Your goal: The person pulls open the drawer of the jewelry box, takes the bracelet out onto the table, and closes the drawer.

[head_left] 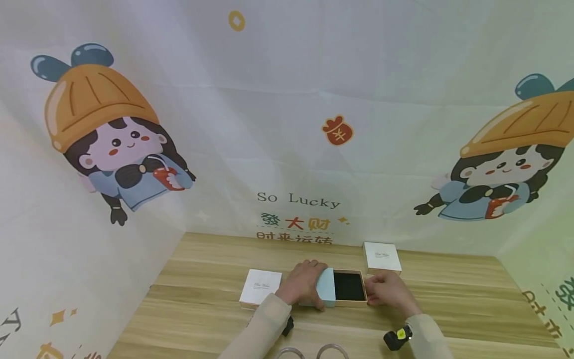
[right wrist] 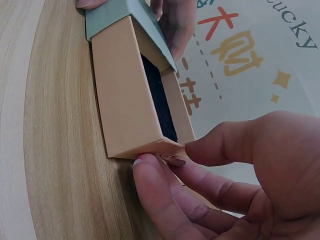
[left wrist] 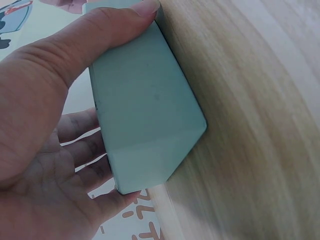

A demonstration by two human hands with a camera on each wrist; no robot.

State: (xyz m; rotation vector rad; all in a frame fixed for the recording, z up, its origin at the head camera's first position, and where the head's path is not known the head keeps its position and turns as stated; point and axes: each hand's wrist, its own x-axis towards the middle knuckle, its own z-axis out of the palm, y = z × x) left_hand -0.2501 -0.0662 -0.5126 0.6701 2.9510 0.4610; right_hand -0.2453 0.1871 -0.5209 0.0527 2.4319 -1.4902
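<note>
A drawer-style gift box lies on the wooden table, with a pale blue outer sleeve (head_left: 327, 286) and a tan inner drawer (right wrist: 122, 95). The drawer sticks out partway to the right, showing its black lining (head_left: 350, 286). My left hand (head_left: 305, 281) grips the sleeve across its width, thumb on the near side and fingers on the far side. At the drawer's right end, my right hand (head_left: 390, 291) pinches a small pull tab (right wrist: 173, 160) between thumb and fingers. The drawer's inner left part is hidden inside the sleeve.
One white box (head_left: 260, 285) with printed text sits left of my left hand. Another white box (head_left: 381, 257) stands behind my right hand, near the printed backdrop (head_left: 287, 164). Two curved clear rims (head_left: 333, 347) show at the front edge of the head view.
</note>
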